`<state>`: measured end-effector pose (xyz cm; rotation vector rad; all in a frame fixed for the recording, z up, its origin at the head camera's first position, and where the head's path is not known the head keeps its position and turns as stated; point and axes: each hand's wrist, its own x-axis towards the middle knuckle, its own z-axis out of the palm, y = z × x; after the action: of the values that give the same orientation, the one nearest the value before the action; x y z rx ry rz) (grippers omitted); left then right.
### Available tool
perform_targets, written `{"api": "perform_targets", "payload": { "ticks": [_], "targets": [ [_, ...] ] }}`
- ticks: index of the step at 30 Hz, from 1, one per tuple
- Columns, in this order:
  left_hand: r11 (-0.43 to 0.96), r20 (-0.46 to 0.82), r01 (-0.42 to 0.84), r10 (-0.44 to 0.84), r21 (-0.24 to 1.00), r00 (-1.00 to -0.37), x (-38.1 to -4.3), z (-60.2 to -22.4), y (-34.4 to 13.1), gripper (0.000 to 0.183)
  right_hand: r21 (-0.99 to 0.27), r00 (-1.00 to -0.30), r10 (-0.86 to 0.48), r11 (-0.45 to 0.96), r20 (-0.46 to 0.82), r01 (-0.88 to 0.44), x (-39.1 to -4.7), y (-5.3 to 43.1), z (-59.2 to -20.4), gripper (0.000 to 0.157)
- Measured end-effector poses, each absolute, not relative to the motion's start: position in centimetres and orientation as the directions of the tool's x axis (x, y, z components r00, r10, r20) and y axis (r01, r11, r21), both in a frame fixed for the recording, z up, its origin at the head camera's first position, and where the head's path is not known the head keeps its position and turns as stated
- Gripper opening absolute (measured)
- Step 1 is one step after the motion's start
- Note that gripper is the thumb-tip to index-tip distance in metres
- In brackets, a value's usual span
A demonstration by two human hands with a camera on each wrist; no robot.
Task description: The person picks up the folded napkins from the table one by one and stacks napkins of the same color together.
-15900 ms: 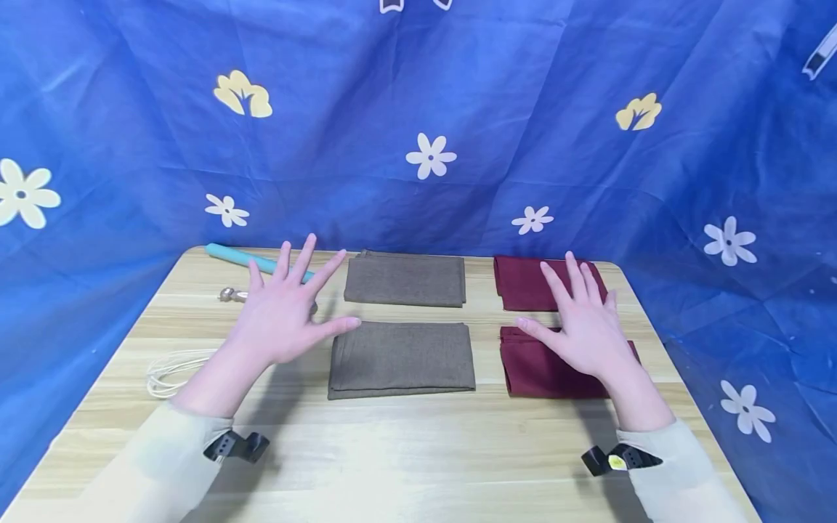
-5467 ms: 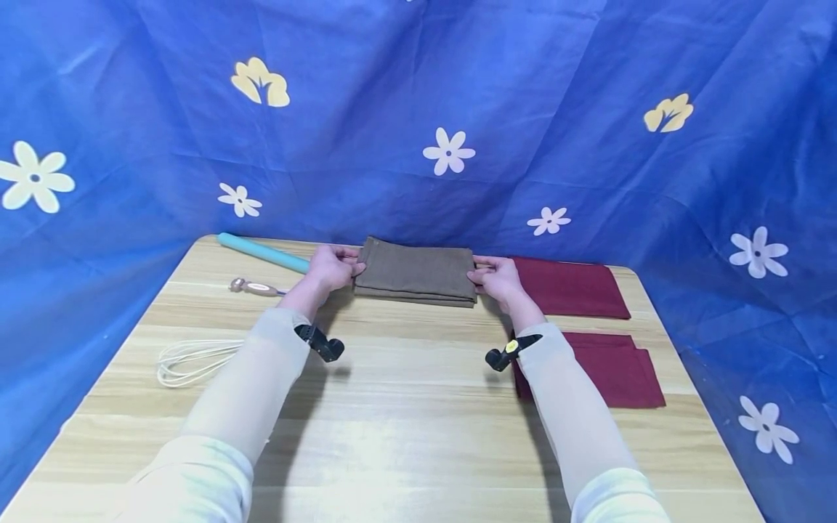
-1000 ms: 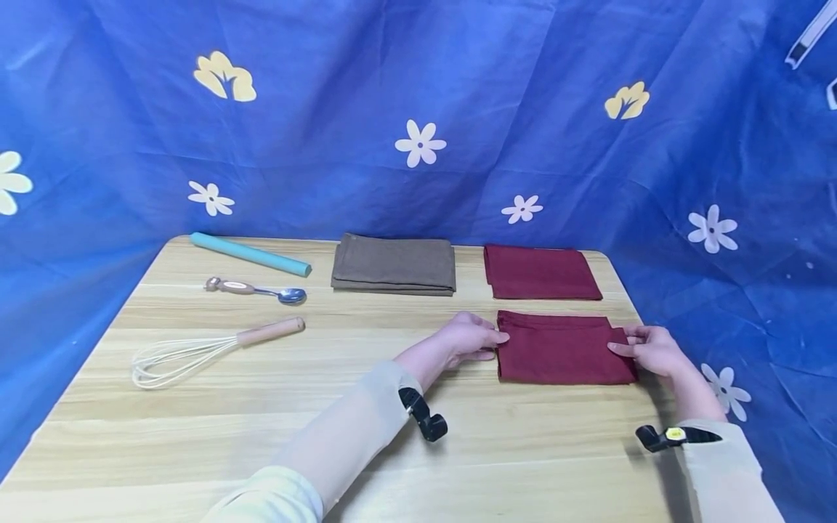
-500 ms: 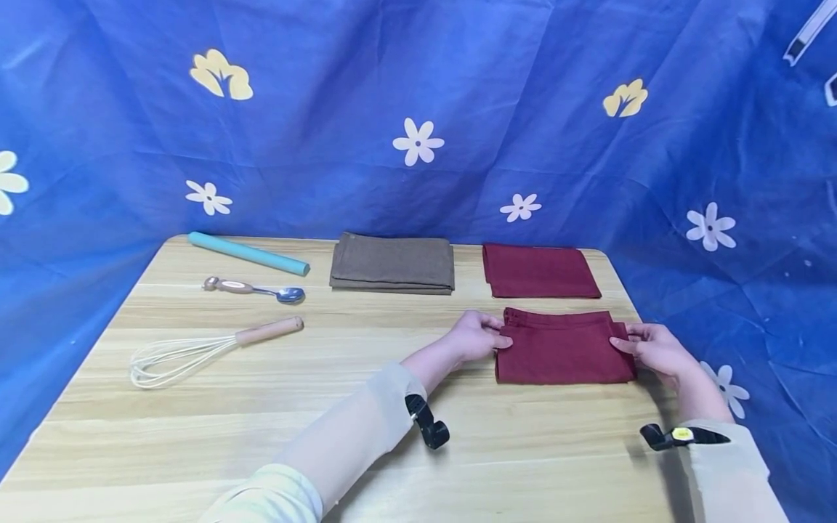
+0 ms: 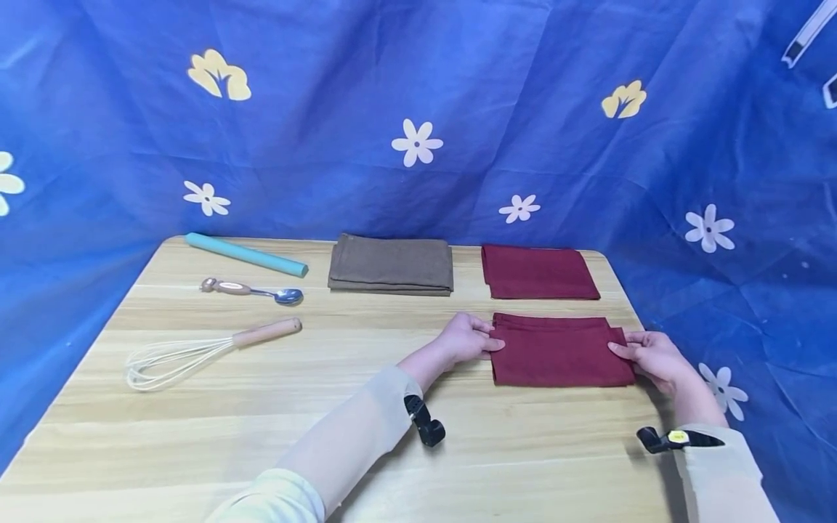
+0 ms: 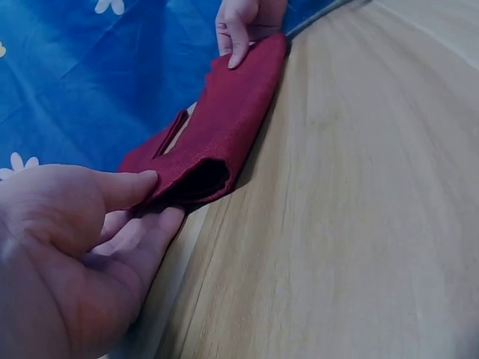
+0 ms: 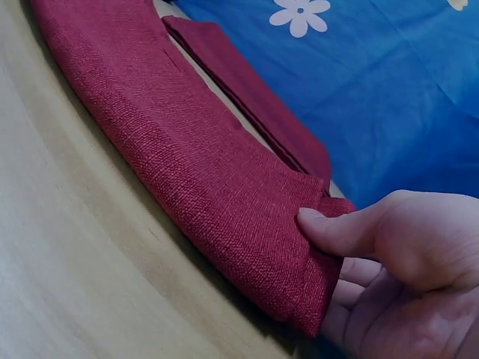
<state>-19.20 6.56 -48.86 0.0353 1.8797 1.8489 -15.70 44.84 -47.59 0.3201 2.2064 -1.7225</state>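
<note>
A folded dark red cloth (image 5: 559,357) lies at the right of the table, between both hands. My left hand (image 5: 463,338) pinches its left edge, thumb on top and fingers beneath. At the opposite end, my right hand (image 5: 657,357) grips the right edge in the same way. The left wrist view shows a hollow fold at the near end of the cloth (image 6: 232,120), slightly raised by the fingers. In the right wrist view the right thumb presses on the cloth's corner (image 7: 299,277). Behind it lies a second folded red cloth (image 5: 541,272).
Folded grey cloths (image 5: 392,263) lie stacked at the back middle. On the left are a turquoise rod (image 5: 247,254), a spoon (image 5: 288,296) with a brownish handle, and a whisk (image 5: 268,332). A blue flowered curtain (image 5: 340,145) surrounds the table's back and sides.
Earlier the hands were spread over two separate grey cloths, which were then stacked at the back. Both hands have since moved to the nearer red cloth; its left end has just shifted slightly.
</note>
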Motion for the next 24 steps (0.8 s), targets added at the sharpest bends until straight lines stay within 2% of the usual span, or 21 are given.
{"api": "perform_targets", "payload": {
  "ticks": [9, 16, 20, 24],
  "targets": [
    [0.054, -0.314, -0.317, 0.358, 0.947, -0.879, -19.05, -49.03, 6.73, 0.025, -0.907, -0.931, 0.021, 0.220, -0.365, 0.360, -15.44, 44.87, -47.61, 0.010],
    [0.042, -0.321, -0.328, 0.358, 0.944, -0.877, -19.00, -48.99, 6.51, 0.035, -0.918, -0.942, 0.003, 0.225, -0.335, 0.327, -15.51, 44.84, -47.60, 0.011],
    [0.040, -0.319, -0.327, 0.348, 0.944, -0.881, -18.95, -48.89, 6.57, 0.038, -0.924, -0.944, 0.006, 0.202, -0.330, 0.324, -15.60, 45.15, -47.41, 0.007],
    [0.018, -0.321, -0.335, 0.342, 0.942, -0.883, -19.00, -48.85, 6.80, 0.038, -0.929, -0.945, 0.005, 0.182, -0.326, 0.322, -15.73, 45.51, -46.92, 0.009]
  ]
}}
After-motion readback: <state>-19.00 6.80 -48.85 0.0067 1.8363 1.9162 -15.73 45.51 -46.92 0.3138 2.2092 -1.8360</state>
